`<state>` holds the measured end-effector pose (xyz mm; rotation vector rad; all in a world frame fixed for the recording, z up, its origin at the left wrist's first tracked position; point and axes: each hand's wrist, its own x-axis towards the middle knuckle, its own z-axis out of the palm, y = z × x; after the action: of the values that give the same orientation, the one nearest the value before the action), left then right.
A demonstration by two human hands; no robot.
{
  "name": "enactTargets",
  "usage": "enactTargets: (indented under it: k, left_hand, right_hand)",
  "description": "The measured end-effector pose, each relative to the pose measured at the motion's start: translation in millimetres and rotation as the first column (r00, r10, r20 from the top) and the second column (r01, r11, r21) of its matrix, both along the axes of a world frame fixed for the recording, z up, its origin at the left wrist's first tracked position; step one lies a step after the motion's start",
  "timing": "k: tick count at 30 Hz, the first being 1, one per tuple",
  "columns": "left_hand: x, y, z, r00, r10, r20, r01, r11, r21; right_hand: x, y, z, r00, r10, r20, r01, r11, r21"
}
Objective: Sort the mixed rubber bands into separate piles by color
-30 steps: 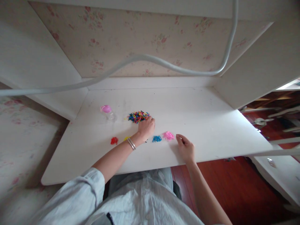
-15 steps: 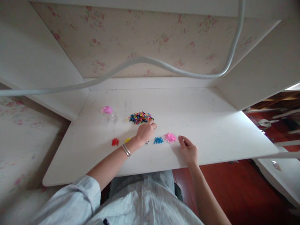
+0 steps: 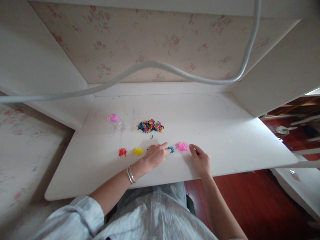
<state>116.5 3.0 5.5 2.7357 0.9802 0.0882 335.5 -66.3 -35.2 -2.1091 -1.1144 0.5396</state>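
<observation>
My left hand (image 3: 157, 155), with silver bangles at the wrist, is over the table. Its closed fingertips are at a small pile of blue rubber bands (image 3: 171, 149) and partly cover it; what they pinch is hidden. A dark speck of another pile shows behind this hand. Beside the pink rubber bands (image 3: 181, 146), my right hand (image 3: 200, 160) rests with thumb and fingers curled together; anything inside is too small to make out. Farther back lies a mixed heap of coloured bands (image 3: 150, 126), and one dark band (image 3: 151, 136) sits in front of it.
Yellow bands (image 3: 138, 151) and red bands (image 3: 122, 152) lie in small piles to the left. A clear container with a pink lid (image 3: 113, 118) lies behind them on the white table (image 3: 212, 133). A white cable (image 3: 155, 64) hangs across the view above.
My left hand has moved from the mixed heap toward me and slightly right, to the blue pile. The yellow pile and one dark band are now uncovered. My right hand has hardly moved.
</observation>
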Motion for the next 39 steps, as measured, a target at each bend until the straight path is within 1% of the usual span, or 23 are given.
enactTargets:
  k: [3, 5, 7, 9, 11, 12, 14, 16, 17, 19, 20, 22, 25, 28, 33, 39]
  left_hand:
    - [-8.2, -1.5, 1.1, 0.994, 0.067, 0.088, -0.066, 0.998, -0.008]
    - [-19.4, -3.5, 2.4, 0.969, 0.158, 0.192, -0.159, 0.987, -0.01]
    - [-36.2, -6.7, 4.1, 0.905, 0.271, 0.327, -0.277, 0.96, -0.03]
    - [-58.7, -11.3, 5.9, 0.802, 0.379, 0.461, -0.391, 0.917, -0.073]
    - [-85.3, -17.8, 6.6, 0.714, 0.457, 0.53, -0.473, 0.873, -0.116]
    - [-99.4, -21.8, 6.1, 0.677, 0.5, 0.54, -0.52, 0.844, -0.13]
    - [-126.8, -30.6, 2.1, 0.622, 0.569, 0.539, -0.607, 0.784, -0.127]
    - [-150.5, -39.3, -6.4, 0.555, 0.641, 0.53, -0.688, 0.712, -0.141]
    - [-160.1, -43.1, -12.0, 0.512, 0.68, 0.525, -0.729, 0.667, -0.154]
    - [-173.5, -49.0, -24.3, 0.416, 0.751, 0.513, -0.793, 0.576, -0.199]
    - [-177.4, -51.1, -29.9, 0.375, 0.771, 0.515, -0.81, 0.542, -0.222]
    - [-180.5, -53.7, -38.2, 0.329, 0.786, 0.523, -0.821, 0.512, -0.252]
    - [-179.2, -54.9, -41.7, 0.329, 0.781, 0.531, -0.819, 0.516, -0.251]
    - [-178.2, -54.5, -39.7, 0.342, 0.768, 0.542, -0.809, 0.534, -0.246]
    - [-179.3, -54.2, -38.4, 0.372, 0.751, 0.545, -0.782, 0.57, -0.251]
    - [-179.5, -55.0, -37.2, 0.383, 0.752, 0.537, -0.777, 0.577, -0.252]
  right_hand:
    - [-0.7, -0.3, 1.3, 1.0, -0.004, -0.001, 0.004, 1.0, 0.006]
    - [-0.6, -1.1, 1.5, 1.0, -0.008, -0.002, 0.008, 1.0, 0.016]
    - [0.9, -2.3, 1.0, 1.0, -0.018, -0.014, 0.019, 1.0, 0.023]
    - [3.8, -3.0, 1.2, 0.999, -0.03, -0.04, 0.031, 0.999, 0.032]
    - [6.7, -2.0, 3.8, 0.998, -0.024, -0.051, 0.026, 0.999, 0.032]
    - [7.2, -0.4, 6.4, 0.999, -0.001, -0.037, 0.002, 1.0, 0.025]
    - [4.7, 5.4, 14.6, 0.996, 0.083, 0.033, -0.084, 0.996, 0.007]
    - [-4.2, 14.6, 25.2, 0.972, 0.197, 0.127, -0.198, 0.98, -0.006]
    - [-11.0, 20.2, 30.5, 0.952, 0.256, 0.166, -0.257, 0.966, -0.014]
    - [-28.3, 33.0, 39.5, 0.905, 0.36, 0.227, -0.356, 0.933, -0.058]
    - [-37.8, 39.8, 42.7, 0.877, 0.409, 0.251, -0.397, 0.912, -0.099]
    - [-56.5, 54.3, 45.9, 0.816, 0.496, 0.298, -0.451, 0.868, -0.208]
    - [-77.2, 76.3, 44.3, 0.731, 0.584, 0.354, -0.452, 0.802, -0.389]
    - [-86.7, 95.3, 39.3, 0.695, 0.612, 0.377, -0.419, 0.771, -0.48]
    - [-92.6, 111.7, 33.8, 0.684, 0.611, 0.398, -0.392, 0.769, -0.505]
    - [-98.1, 110.0, 36.7, 0.666, 0.597, 0.448, -0.379, 0.788, -0.486]
